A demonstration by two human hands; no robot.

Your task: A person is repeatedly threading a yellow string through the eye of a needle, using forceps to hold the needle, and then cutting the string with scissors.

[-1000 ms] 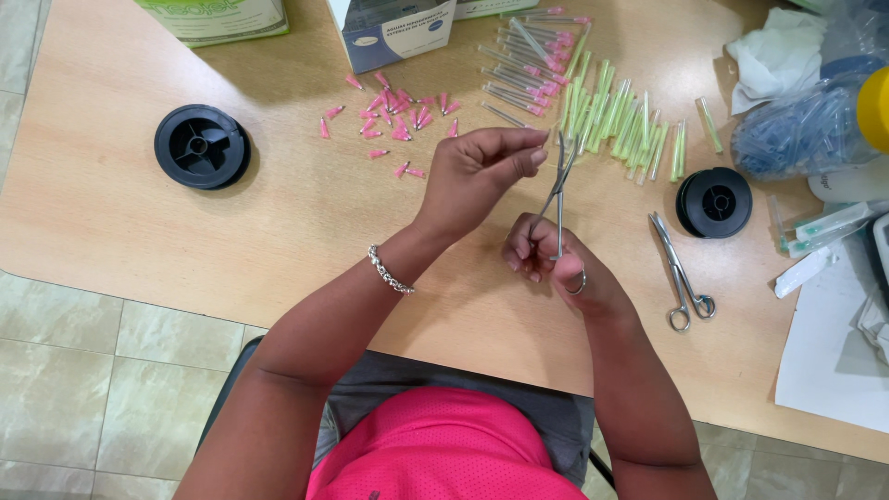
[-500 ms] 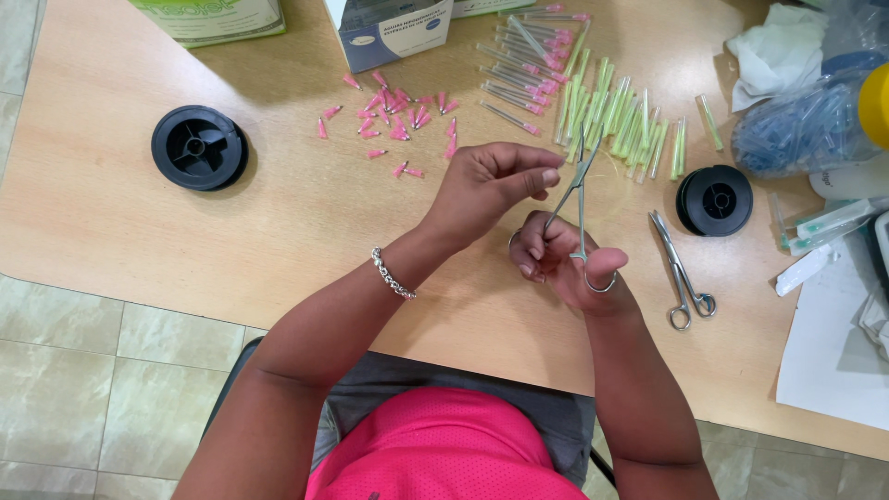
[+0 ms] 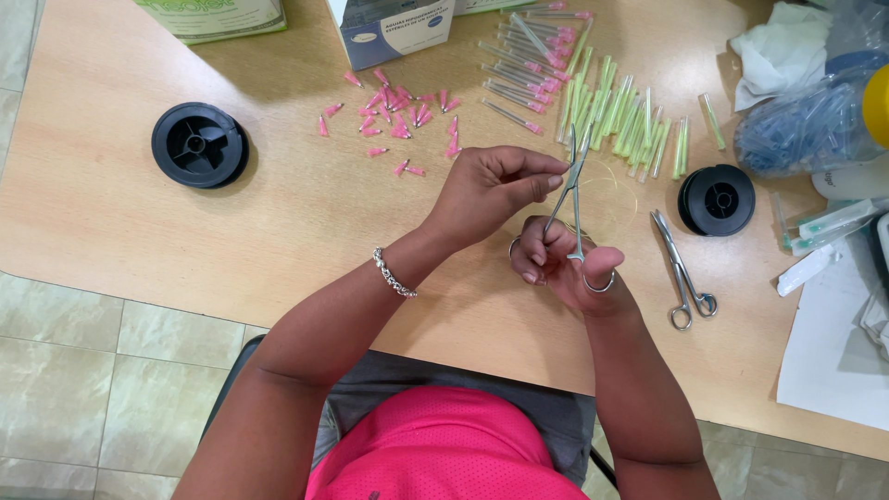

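- Two hands meet over the middle of the counter [image 3: 278,241] in the head view, the only view there is, looking straight down past my pink shirt.
- My right hand [image 3: 569,268] holds a pair of slim steel forceps [image 3: 574,199], thumb through one ring and a finger through the other, with the tips pointing up and away from me.
- My left hand [image 3: 491,190] is pinched narrow, thumb and forefinger closed right at the forceps' tips; whatever sits between them is too small for me to make out.
- A faint loop of thin pale thread [image 3: 619,190] curls on the counter just beyond the tips.
- Lying loose near my right hand is a second pair of scissor-shaped steel pliers [image 3: 683,273], untouched.
- Above my hands lie capped needles in two lots, pink-hubbed ones [image 3: 528,56] and green-sleeved ones [image 3: 625,116], and to the left a scatter of small pink caps [image 3: 398,116].
- One black spool [image 3: 199,145] sits well off to the left, another black spool [image 3: 716,199] near the pliers.
- As I judge it, the scattered caps suggest several pieces already handled, while the big pile of capped needles looks yet to be worked.
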